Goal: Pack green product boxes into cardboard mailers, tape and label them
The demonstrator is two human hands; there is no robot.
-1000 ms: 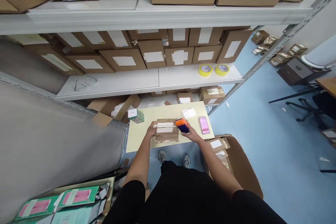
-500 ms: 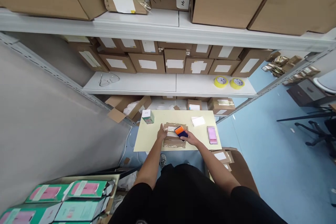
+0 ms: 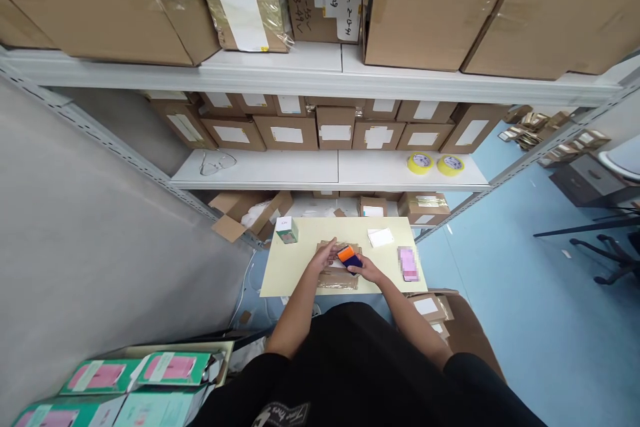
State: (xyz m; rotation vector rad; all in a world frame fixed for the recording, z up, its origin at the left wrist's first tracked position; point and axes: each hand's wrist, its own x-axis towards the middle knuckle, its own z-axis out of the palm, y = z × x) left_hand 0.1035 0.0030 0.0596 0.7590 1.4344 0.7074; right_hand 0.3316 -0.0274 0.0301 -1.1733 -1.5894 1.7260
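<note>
My right hand is closed around a small block-shaped orange and dark-blue handheld tool; its exact kind cannot be made out. The tool is tilted over a flat brown cardboard package, with clear tape along its edges and a white label partly covered by my hands. Just left of the tool's orange end, my left hand hovers over the package with fingers stretched out, holding nothing. Whether its fingertips touch the tool is too small to tell.
On the pale yellow table are a small green-and-white box, white paper and a pink item. Behind stands a shelf with labelled cartons, yellow tape rolls and glasses. An open carton stands at right.
My left hand has left the package's left edge and moved right, up beside the tool. The right hand keeps its hold on the tool. The view has shifted slightly.
</note>
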